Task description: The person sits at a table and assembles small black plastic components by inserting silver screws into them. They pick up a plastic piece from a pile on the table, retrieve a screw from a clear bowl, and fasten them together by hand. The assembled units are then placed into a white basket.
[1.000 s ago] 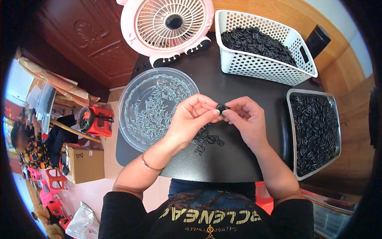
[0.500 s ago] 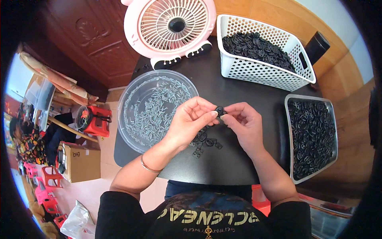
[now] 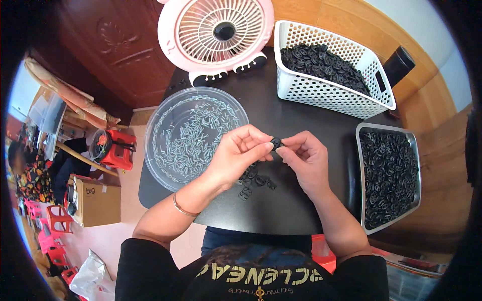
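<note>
Between my two hands, over the dark table, is a small rounded black plastic part [image 3: 275, 144]. My left hand [image 3: 240, 153] pinches its left side with thumb and forefinger. From the right, the thumb and forefinger of my right hand [image 3: 305, 158] close on the same part. Fingertips hide much of its shape. Loose black plastic pieces [image 3: 255, 180] lie on the table below my hands, partly covered by the left one. A round clear tub [image 3: 150, 145] beside my left hand holds many short, thin silvery metal pins [image 3: 188, 145].
A white perforated basket [image 3: 326, 98] of black parts stands at the back right. Nearer on the right is a tray [image 3: 362, 180] of black oval pieces. A pink fan [image 3: 216, 65] stands at the back. Leftward are a cardboard box [image 3: 100, 203], stools [image 3: 59, 218] and a seated person [image 3: 37, 175].
Both hands stay pinched on the small black part, which appears slightly turned. The whole view has shifted a little.
</note>
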Demonstrator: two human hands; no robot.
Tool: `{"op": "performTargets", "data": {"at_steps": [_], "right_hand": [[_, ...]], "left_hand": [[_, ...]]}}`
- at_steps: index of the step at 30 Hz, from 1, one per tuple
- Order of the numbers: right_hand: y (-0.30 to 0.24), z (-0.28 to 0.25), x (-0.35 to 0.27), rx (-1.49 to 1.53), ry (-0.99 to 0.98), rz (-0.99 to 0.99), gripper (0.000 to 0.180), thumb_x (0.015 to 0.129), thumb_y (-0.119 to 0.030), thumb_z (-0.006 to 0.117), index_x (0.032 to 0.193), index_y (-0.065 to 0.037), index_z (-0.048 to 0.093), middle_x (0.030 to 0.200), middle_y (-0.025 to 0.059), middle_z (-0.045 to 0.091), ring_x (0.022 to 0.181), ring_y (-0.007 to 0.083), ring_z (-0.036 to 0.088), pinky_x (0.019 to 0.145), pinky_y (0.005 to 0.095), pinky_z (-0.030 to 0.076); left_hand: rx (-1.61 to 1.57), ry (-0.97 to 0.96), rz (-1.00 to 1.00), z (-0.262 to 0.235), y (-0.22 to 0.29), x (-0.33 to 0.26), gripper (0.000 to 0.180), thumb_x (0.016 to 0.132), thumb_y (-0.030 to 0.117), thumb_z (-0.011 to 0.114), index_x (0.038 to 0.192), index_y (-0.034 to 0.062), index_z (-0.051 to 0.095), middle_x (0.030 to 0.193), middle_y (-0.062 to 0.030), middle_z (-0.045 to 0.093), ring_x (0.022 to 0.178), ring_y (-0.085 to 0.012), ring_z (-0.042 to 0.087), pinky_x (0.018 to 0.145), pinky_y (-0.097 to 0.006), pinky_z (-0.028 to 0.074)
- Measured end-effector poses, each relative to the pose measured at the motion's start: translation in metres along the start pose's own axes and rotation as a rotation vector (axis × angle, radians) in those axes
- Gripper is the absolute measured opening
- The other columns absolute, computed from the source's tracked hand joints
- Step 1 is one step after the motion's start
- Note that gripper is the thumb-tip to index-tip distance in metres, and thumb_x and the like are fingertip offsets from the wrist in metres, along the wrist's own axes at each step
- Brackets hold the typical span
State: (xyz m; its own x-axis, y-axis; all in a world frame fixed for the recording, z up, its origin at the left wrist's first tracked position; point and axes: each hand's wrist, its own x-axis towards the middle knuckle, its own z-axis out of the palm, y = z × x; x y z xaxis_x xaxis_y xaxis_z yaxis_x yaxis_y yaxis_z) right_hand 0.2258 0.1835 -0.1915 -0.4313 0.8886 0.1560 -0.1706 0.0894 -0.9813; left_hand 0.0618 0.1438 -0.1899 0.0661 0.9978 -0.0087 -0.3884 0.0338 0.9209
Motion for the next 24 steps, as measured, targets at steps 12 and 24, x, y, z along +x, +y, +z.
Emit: {"op": "performTargets", "data": {"at_steps": [12, 24], "right_hand": [[0.0013, 0.0026, 0.001, -0.034, 0.023, -0.043, 0.013, 0.077, -0.001, 0.063, 0.086, -0.003, 0.053, 0.076, 0.0028, 0.06, 0.069, 0.0051, 0.056, 0.06, 0.0172, 0.044], [0.0019, 0.0033, 0.002, -0.074, -0.078, -0.106, 0.03, 0.075, 0.001, 0.063, 0.104, -0.002, 0.056, 0.079, 0.0026, 0.059, 0.069, 0.0057, 0.055, 0.064, 0.0189, 0.045]], "left_hand": [[-0.005, 0.009, 0.036, -0.0007, -0.0027, 0.0007, 0.006, 0.083, 0.005, 0.057, 0.088, 0.0022, 0.056, 0.082, -0.0043, 0.061, 0.07, -0.0086, 0.058, 0.063, -0.02, 0.046], [-0.096, -0.003, -0.058, -0.0036, 0.0021, 0.002, 0.007, 0.082, 0.004, 0.056, 0.088, 0.0012, 0.056, 0.079, -0.0041, 0.059, 0.069, -0.0078, 0.055, 0.063, -0.02, 0.046]]}}
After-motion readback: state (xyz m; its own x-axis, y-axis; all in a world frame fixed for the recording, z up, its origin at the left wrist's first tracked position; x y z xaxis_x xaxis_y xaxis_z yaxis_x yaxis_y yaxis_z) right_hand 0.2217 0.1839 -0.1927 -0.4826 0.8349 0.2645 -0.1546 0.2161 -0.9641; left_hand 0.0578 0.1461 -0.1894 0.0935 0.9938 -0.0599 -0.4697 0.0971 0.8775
